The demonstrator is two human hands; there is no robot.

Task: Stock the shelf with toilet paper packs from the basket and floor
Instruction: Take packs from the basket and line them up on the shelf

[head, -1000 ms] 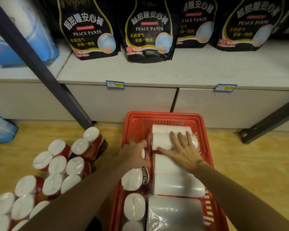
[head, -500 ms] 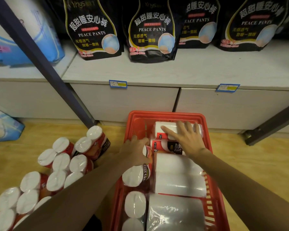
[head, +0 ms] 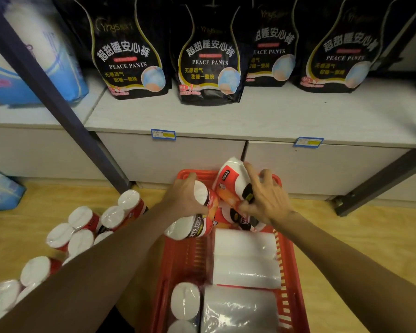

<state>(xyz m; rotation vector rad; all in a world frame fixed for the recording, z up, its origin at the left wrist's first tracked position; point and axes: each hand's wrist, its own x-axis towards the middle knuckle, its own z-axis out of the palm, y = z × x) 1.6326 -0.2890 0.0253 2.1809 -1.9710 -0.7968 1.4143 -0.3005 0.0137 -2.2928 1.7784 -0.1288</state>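
Red plastic frames the scene: the basket sits on the wooden floor just in front of the shelf. Both forearms reach forward over it. The left hand curls over the white end of a toilet paper pack, fingers wrapped around it, and holds it tilted above the basket's far left corner. The right hand grips a second pack from the side, fingers spread across its wrapper, the pack raised and leaning toward the shelf edge (its label end up). The two packs touch between the hands. More wrapped packs lie flat in the basket below the right wrist. Other packs stand clustered on the floor to the left, beside a dark shelf post. Black bags line the back of the shelf, leaving its front strip bare, and two price tags hang on its edge.
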